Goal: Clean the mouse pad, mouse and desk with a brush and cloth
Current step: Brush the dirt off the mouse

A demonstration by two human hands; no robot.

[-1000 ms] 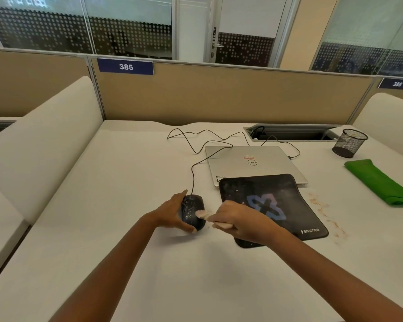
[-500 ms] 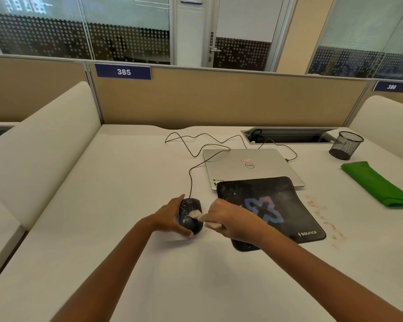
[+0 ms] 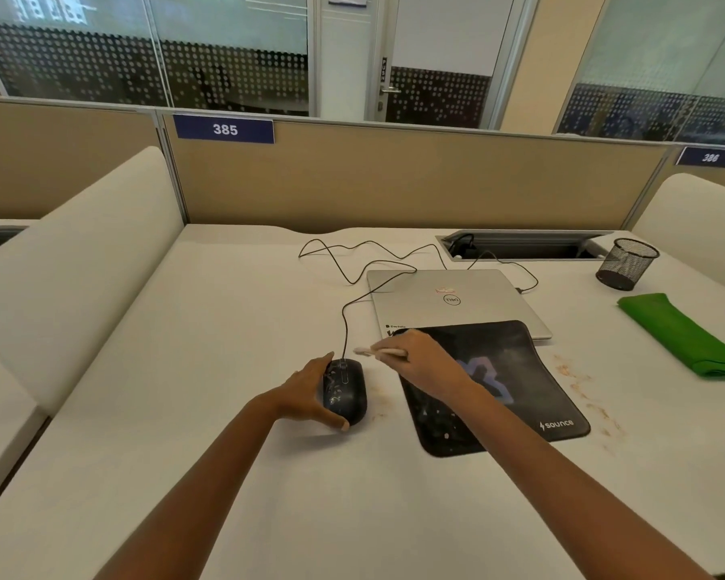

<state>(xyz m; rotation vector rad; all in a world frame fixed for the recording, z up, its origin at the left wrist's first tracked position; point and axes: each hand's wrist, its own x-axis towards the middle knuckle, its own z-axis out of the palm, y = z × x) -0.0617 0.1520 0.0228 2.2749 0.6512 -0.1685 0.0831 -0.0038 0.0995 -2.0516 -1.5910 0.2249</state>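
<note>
On the beige partition far behind and left of the mouse pad, a dark blue sign [image 3: 225, 129] reads "385" in white. Left of the mouse pad, the left hand [image 3: 310, 391] grips a black corded mouse [image 3: 346, 391], thumb and fingers curled round its sides; pale specks cover its top, and it sits on the white desk [image 3: 227, 370]. Just beyond the mouse's front, a small pale brush [image 3: 379, 352] points its bristles left, its handle pinched in the right hand [image 3: 427, 362], which hovers over the pad's far left corner. The black rectangular fabric mouse pad [image 3: 520, 370] bears a blue emblem and the white word "sounce" at its near right corner. Its far edge overlaps a closed silver laptop [image 3: 457, 299] with a round Dell logo. Behind that, a grey recessed cable tray [image 3: 520, 244] holds black cable. Right of the pad lie reddish-brown smears [image 3: 582, 391]. Farther right stands a black wire-mesh cup [image 3: 626, 263], its contents not discernible, and a folded green cloth [image 3: 683, 334]. Above, a second blue sign [image 3: 710, 157] reads "386".
</note>
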